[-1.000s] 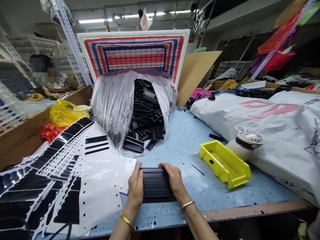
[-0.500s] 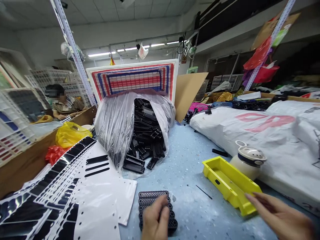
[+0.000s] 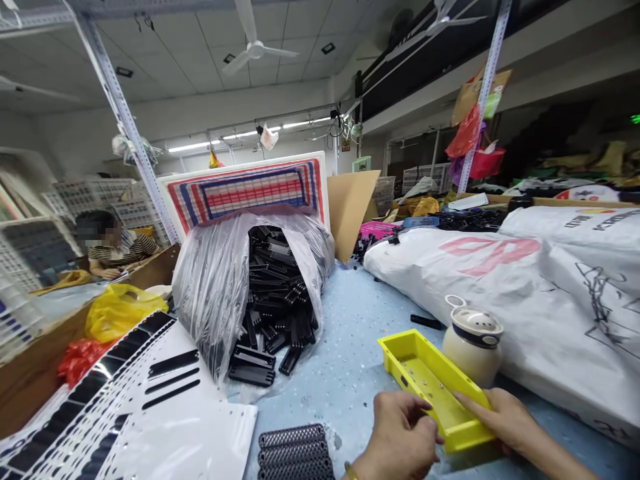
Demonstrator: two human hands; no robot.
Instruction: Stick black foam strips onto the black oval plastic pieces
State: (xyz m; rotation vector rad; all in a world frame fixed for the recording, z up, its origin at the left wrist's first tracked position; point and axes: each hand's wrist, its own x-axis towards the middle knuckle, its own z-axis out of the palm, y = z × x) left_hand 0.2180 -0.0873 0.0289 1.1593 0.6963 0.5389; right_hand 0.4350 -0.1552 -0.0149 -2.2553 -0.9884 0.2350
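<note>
A yellow plastic tray with several small metal bits on its floor lies on the blue tabletop. My right hand grips the tray's right side near its close end, fingers over the rim. My left hand, a bracelet at its wrist, is beside the tray's near side wall. Its fingers are curled together, and I cannot make out anything in them. Left of that hand sits a stack of black parts with a mesh pattern, cut off by the lower edge of the view.
Behind lies a clear plastic bag spilling black flat plastic pieces. A cream bottle stands against the tray, before a large white sack. White sheets with black strips cover the left. A person sits beyond the cardboard edge.
My left hand has left the black mesh-patterned stack and moved right to the tray. My right hand has closed on the tray's side. The view has tilted up and turned right.
</note>
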